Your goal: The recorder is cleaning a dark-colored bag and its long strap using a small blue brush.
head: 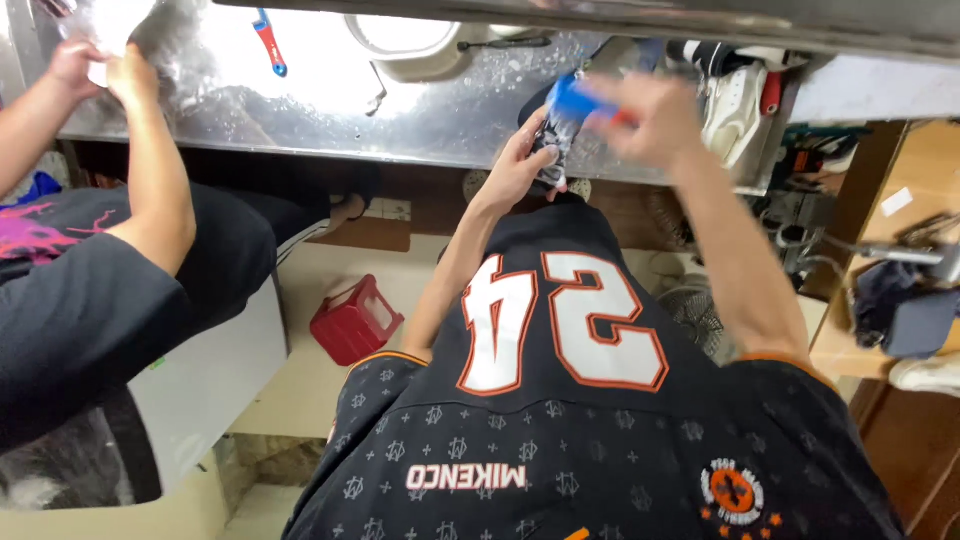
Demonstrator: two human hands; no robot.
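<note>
the left hand (515, 170) is gripping a dark shoe (552, 150) at the near edge of the wet steel bench (330, 110), its fingers wrapped tight around the shoe's lower side with the thumb pressing on top. the right hand (655, 118) is hovering just right of the shoe, blurred, with its fingers curling closed around a blue brush (580, 102) whose orange end is poking out toward the palm; the brush head is lying against the top of the shoe. left of the shoe, well apart along the bench, another person's two hands (100, 70) are bunching up a clear plastic bag (120, 25). beyond the shoe a white basin (405, 45) is sitting on the bench, and a blue and red tool (268, 40) is lying further left. below the bench edge, left of the shoe, a red crate (355, 320) is resting on the floor.
</note>
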